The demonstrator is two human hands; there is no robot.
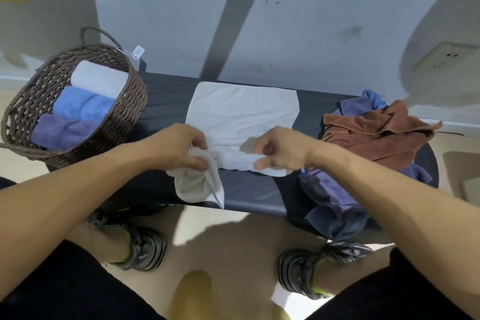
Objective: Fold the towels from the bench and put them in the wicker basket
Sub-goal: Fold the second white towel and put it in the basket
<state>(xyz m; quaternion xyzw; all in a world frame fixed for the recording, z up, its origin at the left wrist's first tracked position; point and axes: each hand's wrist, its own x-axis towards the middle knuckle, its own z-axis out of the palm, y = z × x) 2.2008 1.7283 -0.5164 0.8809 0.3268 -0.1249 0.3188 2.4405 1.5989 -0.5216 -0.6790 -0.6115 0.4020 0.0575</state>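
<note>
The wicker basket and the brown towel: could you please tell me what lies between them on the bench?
The white towel, held by both hands, in the head view.

1. I see a white towel (241, 112) spread on the dark navy bench (166, 96).
2. The brown woven wicker basket (135, 101) on the left holds white, blue and purple rolls.
3. On the right, a rust-brown towel (376, 135) lies over purple ones (327, 195).

Your dark tabletop (166, 96) carries: wicker basket (130, 112) at left end; white towel (241, 109) spread mid-bench; brown towel (376, 135) heaped over purple towels (327, 195) at right.
</note>
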